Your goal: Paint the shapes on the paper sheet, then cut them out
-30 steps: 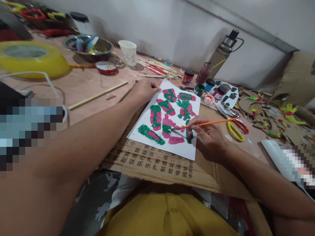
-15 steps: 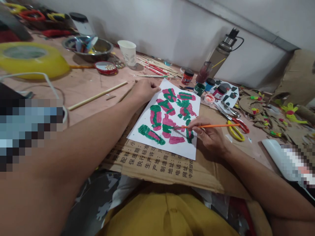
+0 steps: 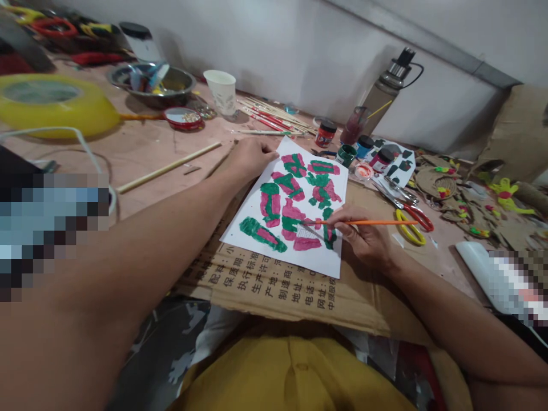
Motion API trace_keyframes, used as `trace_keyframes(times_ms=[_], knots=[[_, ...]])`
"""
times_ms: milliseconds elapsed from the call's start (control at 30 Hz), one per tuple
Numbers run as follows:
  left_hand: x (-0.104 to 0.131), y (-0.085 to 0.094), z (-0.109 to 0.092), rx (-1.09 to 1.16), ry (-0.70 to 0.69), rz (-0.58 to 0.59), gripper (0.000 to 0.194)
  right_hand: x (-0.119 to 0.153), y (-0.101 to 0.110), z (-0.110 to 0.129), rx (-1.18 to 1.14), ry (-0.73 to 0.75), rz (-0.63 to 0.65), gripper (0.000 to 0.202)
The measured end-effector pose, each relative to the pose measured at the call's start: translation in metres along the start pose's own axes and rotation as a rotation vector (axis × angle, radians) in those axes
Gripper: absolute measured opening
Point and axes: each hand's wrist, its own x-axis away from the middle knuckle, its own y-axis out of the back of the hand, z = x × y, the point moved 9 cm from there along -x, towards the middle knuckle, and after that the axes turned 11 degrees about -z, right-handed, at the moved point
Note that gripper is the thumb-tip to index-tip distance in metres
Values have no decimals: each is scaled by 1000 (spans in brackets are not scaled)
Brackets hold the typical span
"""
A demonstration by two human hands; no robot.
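Observation:
A white sheet of paper (image 3: 257, 228) with pink and green painted shapes lies slanted on a flat piece of cardboard (image 3: 359, 308) with printed characters. My left hand (image 3: 254, 157) is closed at the paper's upper left edge, its fingertips gripping that edge. In my right hand (image 3: 359, 237) is a thin orange paintbrush (image 3: 377, 222), pinched near its bristles. The brush tip meets the paper by a hatched, unpainted patch between green and pink areas. Behind the paper stand an uncapped green paint jar (image 3: 346, 155) and a small lid with orange-red paint (image 3: 363, 171).
Red- and yellow-handled scissors (image 3: 413, 220) lie right of the paper. Capped paint jars (image 3: 326, 134), a tall bottle (image 3: 381, 103) and a paper cup (image 3: 221, 91) line the back. Left are a metal bowl (image 3: 171, 94), a yellow tape roll (image 3: 94, 108) and a wooden stick (image 3: 169, 167).
Almost nothing differs. The brush and my right hand stay at nearly the same spot, and my left hand remains at the paper's edge.

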Motion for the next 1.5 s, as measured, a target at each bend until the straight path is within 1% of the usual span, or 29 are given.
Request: trace_keyframes(times_ms=[167, 267, 333, 400, 500, 567, 633, 667, 733, 800, 933, 1100, 1200, 1300, 1400, 1467, 1500], knots=[[0, 1, -1, -33, -29, -10, 14, 4, -3, 7, 1, 45, -25, 22], [1, 1, -4, -42, -47, 0, 16, 0, 10, 13, 31, 51, -130, 20], [1, 1, -6, -39, -58, 2, 16, -7, 25, 18, 68, 84, -231, 21], [0, 2, -6, -38, -57, -4, 16, -20, 44, 16, 106, 108, -339, 23], [-1, 3, -6, -53, -48, -10, 16, -41, 81, 0, 175, 119, -553, 30], [-2, 3, -5, -80, -53, -14, 16, -55, 99, -14, 298, 164, -626, 35], [-2, 3, -6, -92, -61, -13, 16, -70, 109, -35, 428, 156, -630, 37], [-2, 2, -6, -91, -64, -12, 16, -76, 113, -47, 491, 127, -621, 37], [-2, 2, -6, -76, -64, -9, 16, -88, 114, -72, 612, 54, -559, 35], [-2, 1, -5, -58, -57, -11, 17, -94, 115, -88, 642, 24, -540, 33], [-2, 2, -5, -26, -53, -15, 17, -103, 109, -110, 664, -11, -518, 32], [-3, 2, -5, -36, -61, -23, 18, -108, 106, -122, 674, -48, -514, 31], [-3, 2, -5, -20, -62, -22, 17, -109, 109, -119, 667, -51, -527, 30], [-3, 2, -4, -26, -62, -29, 18, -104, 117, -104, 655, -43, -564, 30], [-4, 2, -4, -66, -71, -33, 21, -86, 118, -71, 607, -17, -620, 34], [-4, 2, -4, -83, -74, -45, 21, -67, 107, -39, 428, 53, -650, 34], [-4, 3, -4, -85, -74, -53, 21, -56, 96, -23, 350, 78, -618, 33]])
